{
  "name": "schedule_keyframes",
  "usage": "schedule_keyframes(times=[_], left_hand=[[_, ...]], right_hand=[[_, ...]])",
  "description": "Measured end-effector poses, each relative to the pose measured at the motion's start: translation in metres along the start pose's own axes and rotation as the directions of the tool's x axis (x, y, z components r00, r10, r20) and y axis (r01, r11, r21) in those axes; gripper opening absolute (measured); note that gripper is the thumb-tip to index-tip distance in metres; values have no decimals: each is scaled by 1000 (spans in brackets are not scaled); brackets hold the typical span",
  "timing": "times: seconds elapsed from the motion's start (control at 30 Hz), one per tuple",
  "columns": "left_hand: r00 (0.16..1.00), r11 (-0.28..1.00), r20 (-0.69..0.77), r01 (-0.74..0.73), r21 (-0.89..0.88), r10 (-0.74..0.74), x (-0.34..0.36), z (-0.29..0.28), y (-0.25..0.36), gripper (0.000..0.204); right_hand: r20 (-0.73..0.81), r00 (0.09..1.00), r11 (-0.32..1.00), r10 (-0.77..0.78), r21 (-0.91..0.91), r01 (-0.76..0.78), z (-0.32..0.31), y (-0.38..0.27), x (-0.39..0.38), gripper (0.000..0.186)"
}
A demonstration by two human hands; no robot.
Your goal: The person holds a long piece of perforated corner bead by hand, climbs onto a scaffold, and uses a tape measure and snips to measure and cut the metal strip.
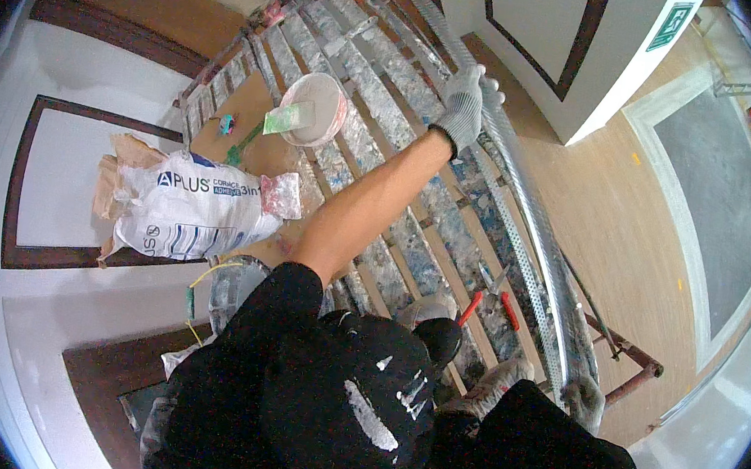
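Wearing a grey knitted glove, my left hand (463, 112) is at the end of my outstretched arm, its fingers closed over a long shiny metal strip (533, 215). Close to my body on the right, my gloved right hand (585, 405) grips the near end of the strips, its fingers partly hidden. A perforated metal corner bead (518, 257) runs alongside the shiny strip, and both bow along the platform's right edge. Red-handled snips (488, 301) lie with their jaws apart on the planks between my hands.
The paint-splashed plank platform (379, 99) has a rusty metal frame (639, 364) at its right. On the left stand a white bucket (333, 113) with a pale green-and-white piece across it, and a white sack (206, 214). A white wall edge (620, 86) rises beyond the strips.
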State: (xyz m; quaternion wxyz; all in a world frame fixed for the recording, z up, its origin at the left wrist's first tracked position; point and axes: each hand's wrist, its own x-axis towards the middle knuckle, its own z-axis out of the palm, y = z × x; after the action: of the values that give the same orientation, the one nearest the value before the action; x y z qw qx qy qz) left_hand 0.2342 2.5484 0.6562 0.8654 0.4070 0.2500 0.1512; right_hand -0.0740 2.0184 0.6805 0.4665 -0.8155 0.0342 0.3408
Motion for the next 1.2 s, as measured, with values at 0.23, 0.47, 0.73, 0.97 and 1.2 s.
schedule_keyframes(times=[0.23, 0.47, 0.73, 0.97, 1.2], left_hand=[[992, 994, 74, -106, 23, 104, 8, 29, 6, 22], [999, 999, -23, 40, -36, -41, -75, 41, -42, 13], [925, 948, -278, 187, -259, -258, -125, 22, -100, 14], [904, 972, -356, 223, -79, -236, -132, -17, -130, 18], [975, 941, -74, 222, 255, -210, -149, -68, -134, 28]], right_hand=[[-61, 938, 939, 342, -21, -344, -45, 77, -68, 26], [-126, 877, 731, 465, 613, -299, -32, 62, -67, 29], [-154, 932, 943, -327, -113, 312, 72, -28, 26, 66], [-244, 860, 803, -449, -532, 268, 73, 9, 36, 62], [-158, 848, 691, -506, -662, 289, 57, 33, 35, 55]])
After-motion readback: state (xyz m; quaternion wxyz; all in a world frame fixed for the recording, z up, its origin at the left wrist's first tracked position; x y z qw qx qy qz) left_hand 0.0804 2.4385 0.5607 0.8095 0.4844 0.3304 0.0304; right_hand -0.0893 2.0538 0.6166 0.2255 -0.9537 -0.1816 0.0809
